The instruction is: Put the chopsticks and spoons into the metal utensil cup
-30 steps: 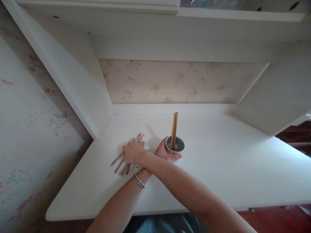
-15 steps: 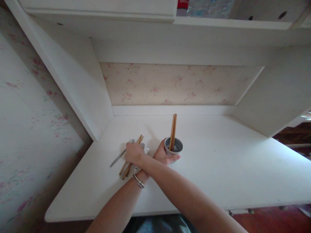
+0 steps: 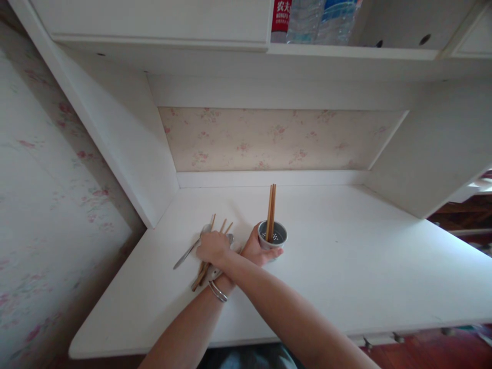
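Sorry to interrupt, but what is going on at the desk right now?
A person works with arms crossed at a white desk. The left hand grips a small grey utensil holder with a pair of wooden chopsticks standing in it. The right hand presses down on loose chopsticks and a metal spoon lying flat on the desk beside the holder.

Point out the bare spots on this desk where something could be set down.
Bare: the desk right of the holder to the side panel, and the strip behind it. Also the front-left corner. Crowded: the loose chopsticks and spoon under the right hand, with the left hand gripping the holder.
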The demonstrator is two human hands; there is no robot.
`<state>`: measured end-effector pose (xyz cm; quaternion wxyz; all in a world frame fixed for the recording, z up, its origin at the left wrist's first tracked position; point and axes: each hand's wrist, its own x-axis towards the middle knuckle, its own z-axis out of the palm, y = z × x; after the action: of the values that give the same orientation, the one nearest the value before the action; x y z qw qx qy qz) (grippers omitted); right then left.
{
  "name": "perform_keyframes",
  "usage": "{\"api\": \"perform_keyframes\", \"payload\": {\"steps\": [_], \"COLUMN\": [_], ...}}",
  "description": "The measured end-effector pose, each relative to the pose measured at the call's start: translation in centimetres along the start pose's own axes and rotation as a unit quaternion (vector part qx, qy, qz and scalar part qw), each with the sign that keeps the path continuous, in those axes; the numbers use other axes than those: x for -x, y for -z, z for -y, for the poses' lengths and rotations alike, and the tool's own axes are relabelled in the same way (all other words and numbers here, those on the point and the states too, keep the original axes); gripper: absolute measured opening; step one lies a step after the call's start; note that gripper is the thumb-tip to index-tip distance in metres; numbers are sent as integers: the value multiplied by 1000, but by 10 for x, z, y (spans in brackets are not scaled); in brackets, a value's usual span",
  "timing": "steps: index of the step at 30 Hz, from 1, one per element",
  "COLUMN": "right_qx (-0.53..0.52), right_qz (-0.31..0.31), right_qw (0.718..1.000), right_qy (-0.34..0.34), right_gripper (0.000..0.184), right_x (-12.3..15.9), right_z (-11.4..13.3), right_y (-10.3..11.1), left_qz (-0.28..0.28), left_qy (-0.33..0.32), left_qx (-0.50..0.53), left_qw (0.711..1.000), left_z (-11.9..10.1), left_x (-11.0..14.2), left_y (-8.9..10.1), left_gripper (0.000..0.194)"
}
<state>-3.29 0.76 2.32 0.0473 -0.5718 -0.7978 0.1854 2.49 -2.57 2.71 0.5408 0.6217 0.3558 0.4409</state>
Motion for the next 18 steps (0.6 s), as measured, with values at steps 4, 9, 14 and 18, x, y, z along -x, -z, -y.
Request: {"api": "perform_keyframes", "payload": {"steps": [4, 9, 14, 18], "right_qx": [-20, -73, -296, -525], "right_qz": [-38, -116, -213, -242], "right_qw": [999, 991, 925, 805], "right_qy": [-11, 1, 106, 131], "right_gripper": [33, 33, 32, 60], "right_x": [-1, 5, 21, 47], "right_z": [-2, -9, -19, -35], "right_y": [2, 14, 31, 59], "left_qz": [8, -5, -13, -2], "left_qy": [-8, -10, -16, -3], "left_qx": [11, 5, 4, 13], "left_qw": [1000, 1000, 1000, 1000], "left_z": [7, 17, 28, 31], "left_x": [-1, -3, -8, -7], "left_y": [0, -2, -2, 1], "left_gripper": [72, 71, 71, 57]}}
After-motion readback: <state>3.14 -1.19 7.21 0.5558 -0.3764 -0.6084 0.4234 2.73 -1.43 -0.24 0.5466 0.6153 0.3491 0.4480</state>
